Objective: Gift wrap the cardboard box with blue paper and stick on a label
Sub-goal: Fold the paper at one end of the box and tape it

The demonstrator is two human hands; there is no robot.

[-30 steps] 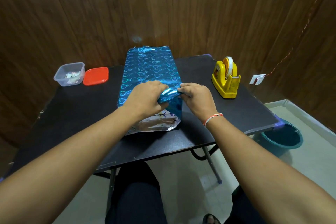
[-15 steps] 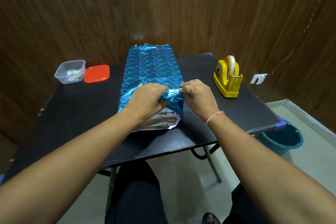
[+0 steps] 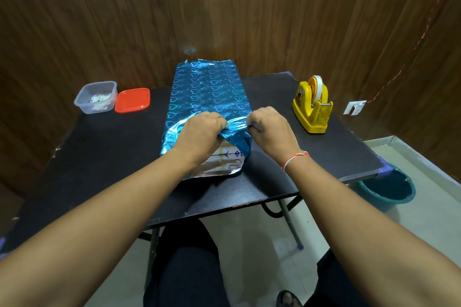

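One black worktop (image 3: 104, 157) carries the box wrapped in blue paper (image 3: 207, 92) at its middle, a yellow tape dispenser (image 3: 311, 109) to the right, a clear tub (image 3: 96, 97) and red lid (image 3: 132, 100) far left. Left hand (image 3: 199, 132) and right hand (image 3: 269, 129) each pinch the paper's near end.

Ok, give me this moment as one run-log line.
step: folding near end | left hand: pinches blue paper | right hand: pinches blue paper | tape dispenser: untouched, right | label: not on
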